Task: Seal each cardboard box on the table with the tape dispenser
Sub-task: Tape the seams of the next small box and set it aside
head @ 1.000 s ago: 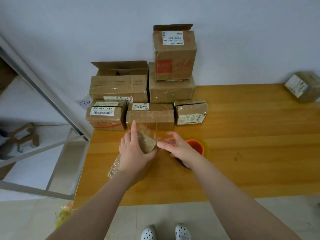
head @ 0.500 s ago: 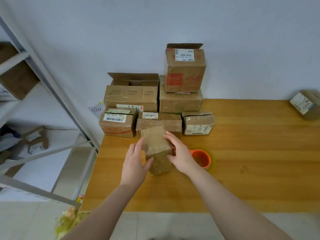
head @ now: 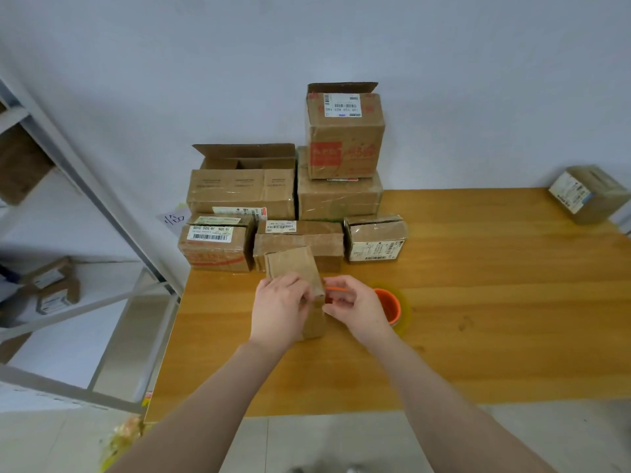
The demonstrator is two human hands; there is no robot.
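I have the small plain brown cardboard box standing on end on the pale wooden worktop, just in front of the pile of labelled cardboard boxes against the wall. My left hand is wrapped round its left side, fingers curled over the front face in a firm hold. My right hand sits against the box's right edge with the fingers curled in. I cannot tell whether they pinch the cardboard, a tape end, or nothing. The round orange tape dispenser lies flat on the worktop just beside that hand, partly hidden under it.

I judge this to be the set-up before taping, so the grip matters most. I would leave the left hand as the clamp and press the flaps flush so the seam has no gap. A box this light and tall will probably tip or skid under the pull of the tape, so I would lay it down with the seam upward. Then I would anchor the tape a little way down one side, draw it straight along the seam, and rub it flat before cutting.
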